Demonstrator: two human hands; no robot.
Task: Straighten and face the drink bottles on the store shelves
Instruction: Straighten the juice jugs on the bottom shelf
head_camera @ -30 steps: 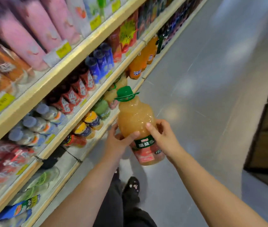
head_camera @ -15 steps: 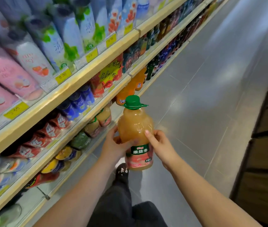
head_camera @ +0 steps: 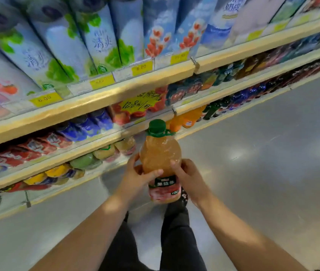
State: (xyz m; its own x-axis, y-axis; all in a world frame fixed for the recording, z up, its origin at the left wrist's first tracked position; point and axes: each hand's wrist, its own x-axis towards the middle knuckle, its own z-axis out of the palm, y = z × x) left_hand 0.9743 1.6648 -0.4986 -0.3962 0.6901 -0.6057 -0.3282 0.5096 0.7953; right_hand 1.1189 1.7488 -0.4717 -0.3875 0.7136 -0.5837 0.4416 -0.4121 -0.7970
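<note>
the left hand (head_camera: 135, 178) and right hand (head_camera: 187, 178) are clasping a green-capped juice bottle (head_camera: 160, 159) at centre frame, off the shelves (head_camera: 116, 93) — label facing the wearer, probably checking its front before reshelving.

Both arms extended; left hand (head_camera: 135, 178), right hand (head_camera: 189, 178) cupped inward, fingers (head_camera: 174, 167) curled
</note>
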